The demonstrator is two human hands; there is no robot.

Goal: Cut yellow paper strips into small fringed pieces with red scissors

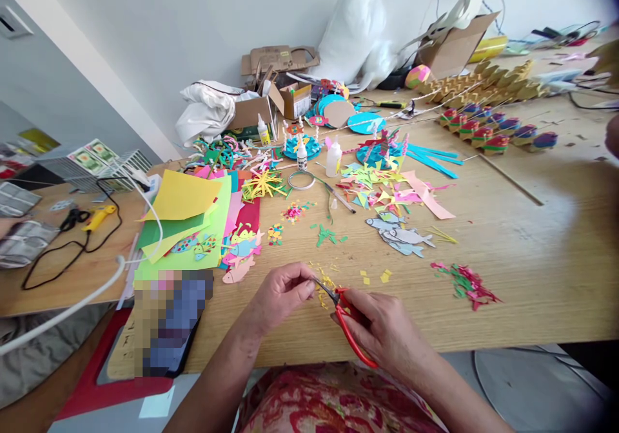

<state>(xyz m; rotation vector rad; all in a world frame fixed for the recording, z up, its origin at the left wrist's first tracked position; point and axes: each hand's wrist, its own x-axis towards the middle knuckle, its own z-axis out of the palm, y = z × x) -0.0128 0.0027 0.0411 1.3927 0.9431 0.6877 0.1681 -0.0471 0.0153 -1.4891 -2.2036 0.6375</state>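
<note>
My right hand (387, 327) grips a pair of scissors (355, 339) by its red handles, the dark blades pointing up and left. Thumb and fingers of my left hand (285, 291) are pinched together right at the blade tips; whatever is between them is hidden or too small to name. Beneath the blades lie small yellow paper snippets (325, 283), with a few yellow squares (385, 276) to their right. Grey-blue paper fish (403, 236) lie beyond my right hand. Left of my left hand are pink and coloured paper fish (239, 269).
Coloured paper sheets (188, 194) are stacked at the left, above a partly blurred phone (178, 330). Glue bottles (333, 159) stand mid-table near a tape roll (300, 180). Red and green scraps (467, 285) lie at right. Painted egg-carton pieces (483, 130) sit farther back. A person's hand shows at the right edge.
</note>
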